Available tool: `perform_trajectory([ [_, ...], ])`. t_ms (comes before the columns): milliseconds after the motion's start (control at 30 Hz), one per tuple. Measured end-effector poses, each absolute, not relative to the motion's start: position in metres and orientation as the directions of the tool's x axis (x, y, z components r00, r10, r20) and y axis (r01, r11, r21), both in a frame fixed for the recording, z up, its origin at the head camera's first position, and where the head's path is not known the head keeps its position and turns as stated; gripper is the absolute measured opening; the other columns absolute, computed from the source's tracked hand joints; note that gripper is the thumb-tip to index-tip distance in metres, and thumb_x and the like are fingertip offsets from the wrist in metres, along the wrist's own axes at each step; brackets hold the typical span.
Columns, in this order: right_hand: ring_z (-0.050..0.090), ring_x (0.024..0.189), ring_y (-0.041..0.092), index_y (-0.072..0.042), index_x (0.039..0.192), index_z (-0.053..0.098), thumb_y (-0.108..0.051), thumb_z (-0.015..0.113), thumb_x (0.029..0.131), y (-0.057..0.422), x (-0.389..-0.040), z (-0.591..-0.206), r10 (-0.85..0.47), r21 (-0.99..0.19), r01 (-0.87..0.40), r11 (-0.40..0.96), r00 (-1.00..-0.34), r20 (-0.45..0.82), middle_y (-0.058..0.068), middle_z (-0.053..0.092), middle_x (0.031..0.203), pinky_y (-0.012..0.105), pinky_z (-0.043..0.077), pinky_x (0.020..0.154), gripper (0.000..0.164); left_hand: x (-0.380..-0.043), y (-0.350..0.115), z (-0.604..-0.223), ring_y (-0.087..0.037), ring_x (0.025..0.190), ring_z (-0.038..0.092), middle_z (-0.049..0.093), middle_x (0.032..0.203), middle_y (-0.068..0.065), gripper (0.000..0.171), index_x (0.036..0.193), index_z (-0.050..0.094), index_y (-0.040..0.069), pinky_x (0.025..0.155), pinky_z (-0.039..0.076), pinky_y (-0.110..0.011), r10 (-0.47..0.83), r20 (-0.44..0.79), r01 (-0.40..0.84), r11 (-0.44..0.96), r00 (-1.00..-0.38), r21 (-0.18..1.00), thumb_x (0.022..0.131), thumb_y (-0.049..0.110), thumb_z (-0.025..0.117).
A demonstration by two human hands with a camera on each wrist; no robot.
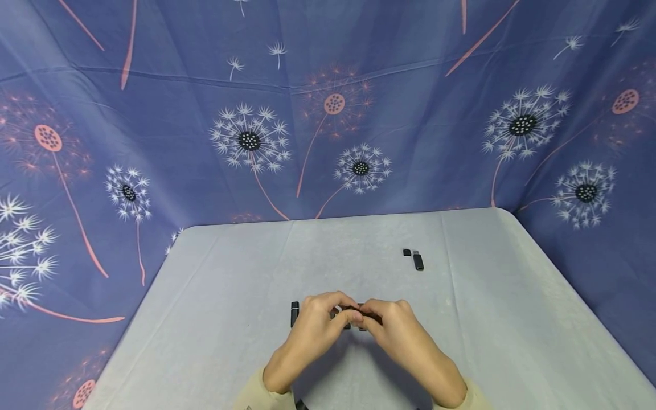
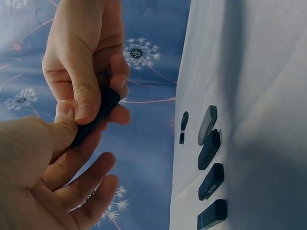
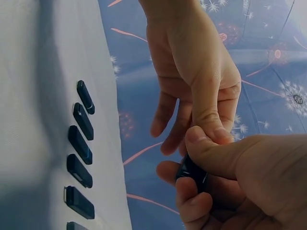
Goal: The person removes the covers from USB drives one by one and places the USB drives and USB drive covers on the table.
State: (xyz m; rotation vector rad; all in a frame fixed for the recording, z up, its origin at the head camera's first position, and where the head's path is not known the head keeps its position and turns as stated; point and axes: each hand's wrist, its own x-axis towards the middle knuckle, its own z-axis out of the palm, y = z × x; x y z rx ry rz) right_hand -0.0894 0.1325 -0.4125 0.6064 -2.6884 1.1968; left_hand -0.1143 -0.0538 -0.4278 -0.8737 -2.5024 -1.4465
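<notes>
A black USB stick (image 2: 100,112) is held up above the table between both hands, its ends largely covered by fingers. My left hand (image 1: 319,320) pinches one end with thumb and fingers. The other end is gripped by my right hand (image 1: 402,326), and the two thumbs nearly meet over it. In the right wrist view, part of the same stick (image 3: 192,173) shows beneath the right thumb. Whether its cap is on cannot be seen. Below the hands, several dark USB sticks (image 3: 79,171) lie in a row, one of them (image 1: 294,313) just left of my left hand.
Farther back on the right of the pale table (image 1: 246,267) lies an uncapped USB stick (image 1: 418,262) with its metal plug showing. Its small black cap (image 1: 407,252) sits beside it. A blue dandelion-print cloth (image 1: 307,131) hangs behind and around the table.
</notes>
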Motion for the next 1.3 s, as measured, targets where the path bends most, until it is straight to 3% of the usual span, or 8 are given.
perform_trajectory([
  [167,0.053,0.062,-0.008,-0.014,0.085,0.078,-0.015,0.077,0.093,0.133,-0.088,-0.416,-0.308,-0.683,-0.433,0.588,-0.901,0.305,-0.007,0.075,0.077,0.017,0.049,0.055,0.007,-0.114,-0.054,-0.430,-0.004,0.079,0.069,0.077,0.091,0.006,0.012,0.096,0.078,0.016,0.070,0.057,-0.019,0.443,0.382,0.557,0.386,-0.811,0.736,0.092,0.026,0.075],
  [467,0.047,0.057,-0.008,-0.016,0.082,0.075,-0.012,0.078,0.091,0.133,-0.085,-0.421,-0.330,-0.688,-0.441,0.577,-0.896,0.297,-0.010,0.068,0.071,0.017,0.046,0.051,0.010,-0.114,-0.056,-0.433,0.002,0.080,0.062,0.074,0.089,0.011,0.008,0.091,0.075,0.021,0.073,0.058,-0.030,0.462,0.373,0.568,0.415,-0.805,0.711,0.091,0.029,0.075],
  [700,0.046,0.057,-0.008,-0.017,0.083,0.075,-0.015,0.077,0.092,0.132,-0.085,-0.425,-0.332,-0.701,-0.450,0.552,-0.891,0.310,-0.010,0.068,0.071,0.018,0.046,0.050,0.010,-0.114,-0.060,-0.432,0.002,0.076,0.060,0.073,0.087,0.012,0.006,0.090,0.074,0.022,0.069,0.053,-0.020,0.463,0.342,0.535,0.393,-0.818,0.748,0.090,0.028,0.075],
  [1300,0.041,0.052,-0.009,-0.018,0.079,0.073,-0.021,0.076,0.094,0.130,-0.085,-0.425,-0.322,-0.716,-0.447,0.536,-0.892,0.316,-0.009,0.066,0.066,0.018,0.043,0.045,0.016,-0.114,-0.063,-0.433,0.000,0.080,0.062,0.073,0.086,0.013,0.008,0.089,0.074,0.022,0.074,0.054,-0.022,0.455,0.365,0.555,0.408,-0.812,0.725,0.090,0.030,0.075],
])
